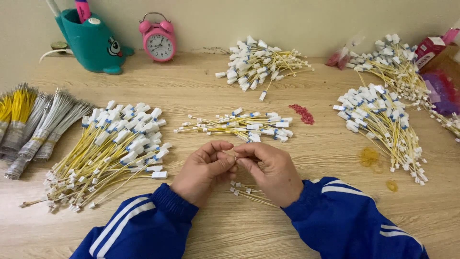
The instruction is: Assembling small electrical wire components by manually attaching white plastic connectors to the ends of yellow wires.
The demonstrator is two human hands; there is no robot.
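Note:
My left hand (203, 170) and my right hand (270, 170) meet at the middle of a wooden table (316, 158). Their fingertips pinch a thin bunch of yellow wires (249, 193) whose small white connectors hang just below the hands. Both arms wear blue sleeves with white stripes. A loose spread of yellow wires with white connectors (239, 125) lies just beyond the hands. A large pile of the same wires (112, 151) sits to the left.
More wire piles lie at the back centre (256, 64) and right (383, 117). Bundled grey and yellow wires (33, 124) lie far left. A teal holder (91, 41) and pink alarm clock (158, 42) stand at the wall. Red bits (303, 114) lie mid-table.

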